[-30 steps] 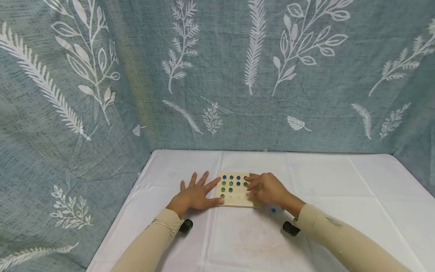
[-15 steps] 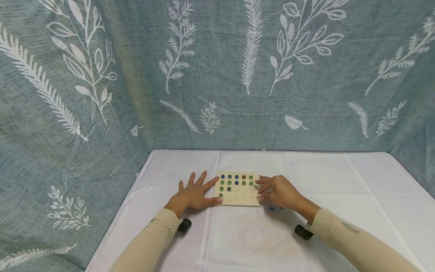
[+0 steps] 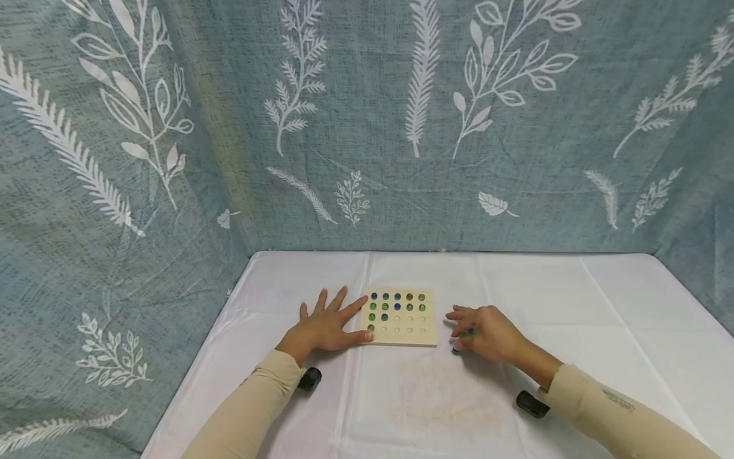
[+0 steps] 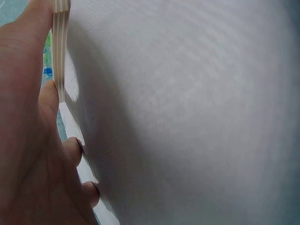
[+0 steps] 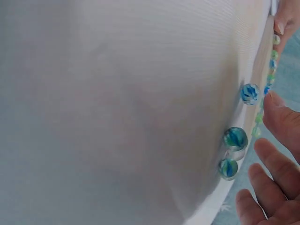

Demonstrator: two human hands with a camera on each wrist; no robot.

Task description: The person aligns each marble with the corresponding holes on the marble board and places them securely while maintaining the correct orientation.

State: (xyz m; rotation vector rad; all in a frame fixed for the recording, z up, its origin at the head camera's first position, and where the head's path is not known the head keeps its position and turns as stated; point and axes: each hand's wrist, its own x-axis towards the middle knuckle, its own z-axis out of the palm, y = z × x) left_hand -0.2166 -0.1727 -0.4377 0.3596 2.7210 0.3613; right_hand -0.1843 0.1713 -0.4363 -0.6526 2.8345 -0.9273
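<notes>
Two hands at a wooden marble board, no readable writing anywhere.

Head view, lower centre: left hand (image 3: pixel 323 327) flat, fingers spread, touching the board (image 3: pixel 399 319); right hand (image 3: pixel 487 331) relaxed over loose marbles (image 3: pixel 457 350) beside it, holding nothing.
Left wrist view: thumb against board edge (image 4: pixel 60 47), upper left.
Right wrist view: three marbles (image 5: pixel 235 138) lie on the white cloth (image 5: pixel 117 112), just beside the fingertips (image 5: pixel 274 101) at right.

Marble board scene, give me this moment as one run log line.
left hand flat, touching wooden board | right hand over loose marbles beside board | holds nothing visible
</notes>
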